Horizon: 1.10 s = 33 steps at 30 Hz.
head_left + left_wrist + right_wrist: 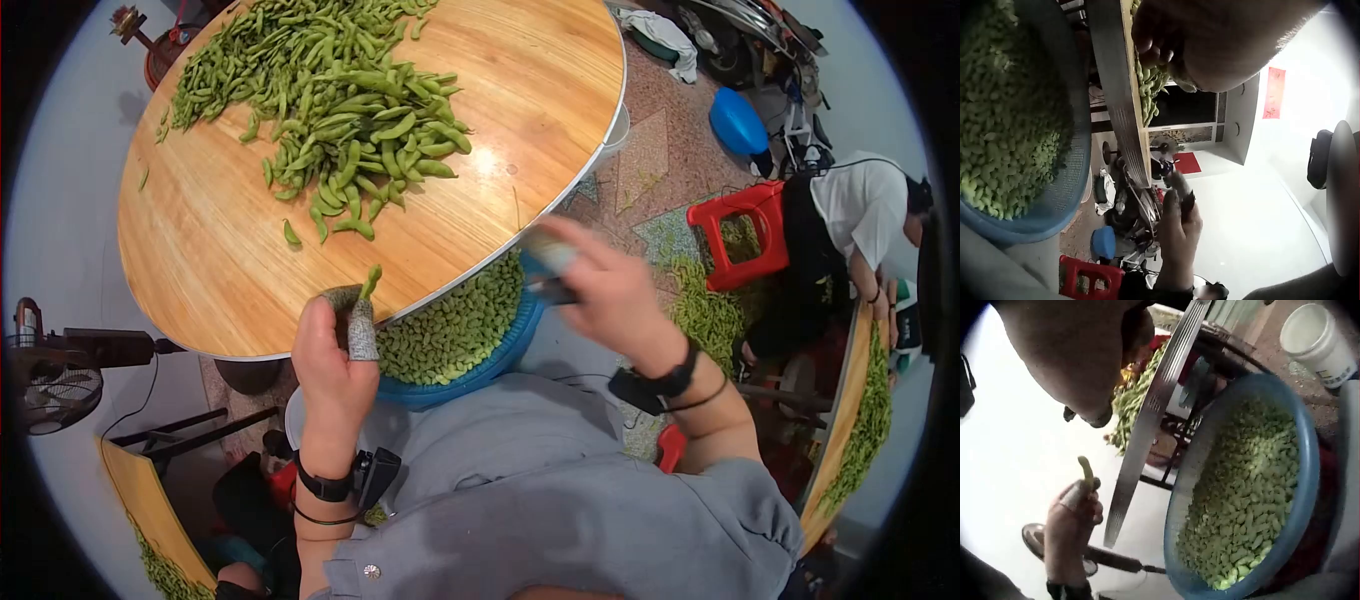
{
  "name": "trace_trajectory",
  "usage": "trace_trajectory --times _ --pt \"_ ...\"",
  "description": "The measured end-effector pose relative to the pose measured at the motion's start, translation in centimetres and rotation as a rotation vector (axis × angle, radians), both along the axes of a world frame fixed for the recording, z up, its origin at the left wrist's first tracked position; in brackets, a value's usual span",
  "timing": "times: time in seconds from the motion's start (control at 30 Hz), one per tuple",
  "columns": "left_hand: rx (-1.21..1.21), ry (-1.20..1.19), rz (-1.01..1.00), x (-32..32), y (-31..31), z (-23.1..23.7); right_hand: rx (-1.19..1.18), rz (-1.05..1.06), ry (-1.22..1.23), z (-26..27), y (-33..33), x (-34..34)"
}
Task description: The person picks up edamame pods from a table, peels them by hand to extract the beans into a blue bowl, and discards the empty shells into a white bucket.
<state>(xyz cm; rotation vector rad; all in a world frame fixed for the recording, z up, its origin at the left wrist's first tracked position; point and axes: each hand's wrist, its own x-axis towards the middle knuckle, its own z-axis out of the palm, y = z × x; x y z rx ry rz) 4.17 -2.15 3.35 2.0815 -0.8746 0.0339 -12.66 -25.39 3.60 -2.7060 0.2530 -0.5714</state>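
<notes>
My left hand [335, 350] pinches a green soybean pod [371, 281] upright between thumb and forefinger, both wrapped in grey cloth tape. In the right wrist view the same pod [1086, 469] sticks up from the fingertips. My right hand [615, 295], blurred in the head view, is over the table's near edge with taped fingertips; something dark shows at its fingers, and I cannot tell whether it is held. Below both hands is a blue basin [527, 318] of shelled green soybeans [445, 330]. A heap of unshelled pods [370, 130] lies on the round wooden table [540, 70].
The table's metal rim [1138, 444] runs between the pods and the basin. A red stool [745, 270] and empty-looking pods [710, 310] are on the floor to the right, near another seated person [860, 200]. A white bucket [1316, 337] stands beyond the basin.
</notes>
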Motion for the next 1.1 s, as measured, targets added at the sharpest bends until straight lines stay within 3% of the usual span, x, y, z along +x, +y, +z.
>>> trace_trajectory --times 0.03,0.1,0.13,0.17,0.2,0.23,0.3,0.33,0.4,0.47,0.67,0.77,0.97,1.1 --pt "0.003 -0.005 -0.004 -0.2 0.2 -0.2 0.012 0.088 -0.023 0.5 0.9 1.5" --pt "0.08 0.034 -0.016 -0.5 0.8 -0.3 -0.022 0.111 0.23 0.4 0.7 3.1" --pt "0.083 0.027 -0.024 -1.0 1.1 -0.1 -0.054 -0.037 0.206 -0.4 -0.4 2.8" --pt "0.0 0.19 -0.003 -1.7 1.2 0.2 -0.09 -0.184 0.183 -1.0 -2.2 2.1" --pt "-0.089 0.36 0.025 -2.1 1.2 0.4 -0.091 -0.484 0.298 -0.2 -4.3 1.5" --pt "-0.096 0.367 0.035 -2.3 1.2 0.4 -0.095 -0.777 0.415 0.6 -6.2 0.5" --pt "-0.196 0.862 -0.053 -3.0 1.4 0.3 -0.214 -0.882 0.461 0.1 -8.4 -2.1" --pt "-0.179 0.989 -0.136 -3.2 1.0 0.6 -0.212 -0.87 0.475 0.2 -7.5 -2.1" --pt "-0.169 1.095 -0.207 -3.6 0.3 0.0 0.382 -0.31 0.052 0.4 -3.0 -1.8" --pt "-0.16 1.219 -0.329 -3.8 -0.4 -0.5 0.651 -0.013 0.118 -1.4 0.9 -1.5" --pt "-0.11 1.232 -0.339 -4.4 -0.2 -1.7 0.827 0.109 0.046 -3.4 4.7 0.7" --pt "-0.126 1.232 -0.375 -4.6 0.1 -1.9 1.129 0.103 0.171 -4.5 5.6 1.7" --pt "-0.078 1.022 -0.282 -5.0 1.0 -2.3 1.059 0.183 0.267 -3.4 5.7 2.4" --pt "-0.098 1.036 -0.267 -4.9 2.1 -3.0 1.047 0.258 0.251 -4.4 6.2 1.7"
